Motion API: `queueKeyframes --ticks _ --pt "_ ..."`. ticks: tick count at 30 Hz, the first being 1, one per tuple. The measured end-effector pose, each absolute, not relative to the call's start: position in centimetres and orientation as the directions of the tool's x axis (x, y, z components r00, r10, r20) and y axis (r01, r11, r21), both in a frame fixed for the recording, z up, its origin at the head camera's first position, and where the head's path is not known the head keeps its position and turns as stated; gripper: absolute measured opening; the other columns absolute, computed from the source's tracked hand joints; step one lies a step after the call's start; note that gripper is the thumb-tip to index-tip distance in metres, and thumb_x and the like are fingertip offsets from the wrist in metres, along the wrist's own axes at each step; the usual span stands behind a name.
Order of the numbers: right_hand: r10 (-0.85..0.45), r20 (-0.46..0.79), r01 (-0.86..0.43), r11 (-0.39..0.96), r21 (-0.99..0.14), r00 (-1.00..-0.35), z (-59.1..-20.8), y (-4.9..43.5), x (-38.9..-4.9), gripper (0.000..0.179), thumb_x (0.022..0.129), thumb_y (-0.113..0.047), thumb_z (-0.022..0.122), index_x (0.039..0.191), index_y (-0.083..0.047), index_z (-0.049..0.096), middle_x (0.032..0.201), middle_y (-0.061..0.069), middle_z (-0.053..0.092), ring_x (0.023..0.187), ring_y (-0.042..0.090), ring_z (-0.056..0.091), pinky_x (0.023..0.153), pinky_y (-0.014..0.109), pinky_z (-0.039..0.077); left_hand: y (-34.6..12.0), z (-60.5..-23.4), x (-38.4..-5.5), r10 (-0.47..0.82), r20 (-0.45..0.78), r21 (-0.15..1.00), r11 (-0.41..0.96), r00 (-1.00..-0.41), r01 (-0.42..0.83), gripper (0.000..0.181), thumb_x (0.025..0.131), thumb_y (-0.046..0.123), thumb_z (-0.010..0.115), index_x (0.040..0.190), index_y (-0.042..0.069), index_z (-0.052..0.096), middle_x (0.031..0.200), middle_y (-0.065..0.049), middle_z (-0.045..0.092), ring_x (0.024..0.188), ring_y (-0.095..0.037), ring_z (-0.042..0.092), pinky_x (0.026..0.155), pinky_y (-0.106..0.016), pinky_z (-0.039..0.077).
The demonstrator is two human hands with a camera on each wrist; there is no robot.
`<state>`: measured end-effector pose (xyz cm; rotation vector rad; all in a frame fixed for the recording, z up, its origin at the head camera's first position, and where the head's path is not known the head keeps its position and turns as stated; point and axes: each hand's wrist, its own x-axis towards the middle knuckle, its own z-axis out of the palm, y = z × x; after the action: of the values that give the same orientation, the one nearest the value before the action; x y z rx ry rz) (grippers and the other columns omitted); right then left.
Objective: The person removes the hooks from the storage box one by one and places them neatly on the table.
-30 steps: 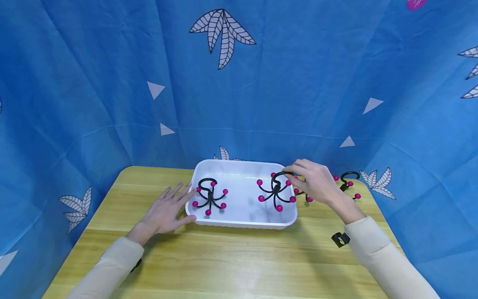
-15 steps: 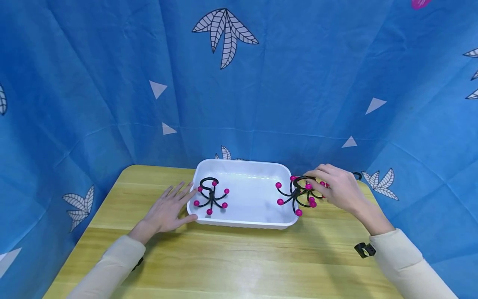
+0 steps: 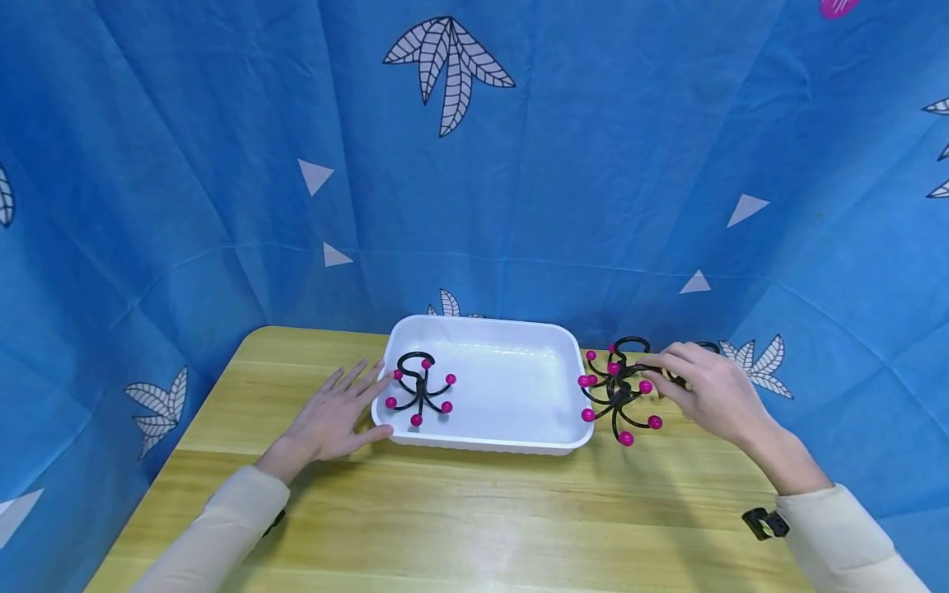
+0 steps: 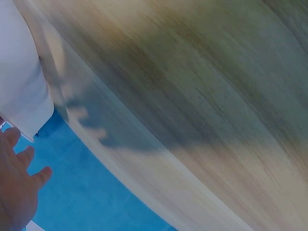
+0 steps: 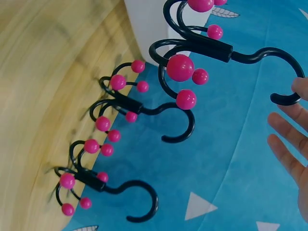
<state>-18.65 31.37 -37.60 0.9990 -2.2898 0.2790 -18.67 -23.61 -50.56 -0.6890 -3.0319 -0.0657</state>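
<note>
Blue fabric curtain (image 3: 593, 165), printed with pale leaves and white triangles; hangs behind and to both sides of the work area.

Table (image 3: 482, 527), pale yellow wood grain, rounded corners at the far side; stands before the curtain.

Tray (image 3: 504, 403), white, rectangular with rounded corners, raised walls; set toward the far part of the table.

Sleeves (image 3: 215, 527), cream-coloured, a pair, one on each forearm.

Left hand (image 3: 329, 420), bare; fingers straight and spread, apart from one another, at the left rim of the tray, gripping nothing.

Right hand (image 3: 715, 391), bare; thumb and fingers together, pinching the curved end of a hook.

Held hook (image 5: 207, 48), black, with a crooked top, a short collar and curving arms tipped with glossy pink balls; upright, suspended above the table just beside the right wall of the tray.

Tray hook (image 3: 420, 394), same pattern; upright inside the tray at its left end, near the left hand's fingers.

Table hooks (image 5: 127, 102), two, same pattern; upright on the table to the right of the tray, partly hidden in the head view by the held hook and right hand.

Wrist device (image 3: 766, 524), small, black; below the right cuff.
</note>
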Motion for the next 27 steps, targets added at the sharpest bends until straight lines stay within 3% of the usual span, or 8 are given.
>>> queueKeyframes --ticks 8,14,27 --pt "-0.590 0.638 -0.717 0.692 0.084 -0.495 -38.5 32.5 -18.1 0.064 0.112 -0.054 0.035 0.101 -0.011 0.081 0.085 0.004 0.075 0.065 0.018 0.066 0.050 0.025 0.047 -23.6 -50.6 -18.6 0.428 0.046 0.042 0.902 -0.903 0.430 0.092 0.097 0.077 0.049 0.168 0.023 0.029 0.178 -0.007 0.023 0.165 -0.039 0.021 0.133 -0.063 0.023" --pt "-0.573 0.625 -0.698 0.713 0.061 -0.530 -39.2 33.3 -17.5 0.063 0.111 -0.056 0.035 0.104 -0.014 0.082 0.088 0.003 0.076 0.072 0.022 0.068 0.050 0.029 0.049 -23.6 -50.6 -18.6 0.424 0.054 0.060 0.902 -0.904 0.427 0.092 0.096 0.075 0.052 0.168 0.022 0.030 0.178 -0.008 0.024 0.165 -0.039 0.022 0.132 -0.064 0.023" --pt "-0.550 0.599 -0.673 0.740 0.025 -0.583 -40.4 34.0 -16.7 0.066 0.109 -0.061 0.031 0.104 -0.019 0.081 0.090 -0.001 0.077 0.066 0.014 0.065 0.049 0.017 0.042 -23.5 -50.4 -18.5 0.424 0.042 0.054 0.903 -0.905 0.426 0.093 0.096 0.077 0.050 0.168 0.023 0.029 0.178 -0.006 0.023 0.166 -0.038 0.020 0.133 -0.063 0.024"
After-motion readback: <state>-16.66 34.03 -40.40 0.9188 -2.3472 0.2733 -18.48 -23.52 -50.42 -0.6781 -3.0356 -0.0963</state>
